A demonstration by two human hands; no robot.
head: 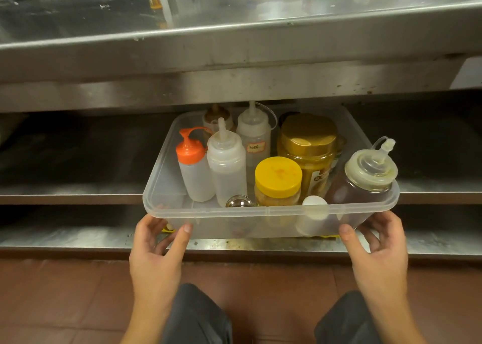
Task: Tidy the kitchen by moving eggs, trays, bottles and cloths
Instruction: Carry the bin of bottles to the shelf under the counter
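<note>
A clear rectangular plastic tray (pixel 167 187) sits at the front of a low steel shelf (pixel 65 236) beneath a stainless steel table (pixel 234 43), whose deep front edge hangs just over the tray's back row. The left hand (pixel 156 249) and right hand (pixel 378 249) grip the tray's near corners, thumbs on its front wall and fingers curled beneath.

Inside stand an orange-capped squeeze bottle (pixel 194 171), two translucent white squeeze bottles (pixel 227 166), a brown-filled squeeze bottle (pixel 217 116) at the back, a yellow-lidded jar (pixel 277 180), a gold-lidded jar (pixel 310 145), and a dark sauce bottle with a clear spout cap (pixel 365 176) leaning at the right corner. A small handwritten label (pixel 256 147) on the rear white bottle is too blurred to read; print on the gold-lidded jar is likewise illegible. Red floor tiles (pixel 65 291) lie below.
</note>
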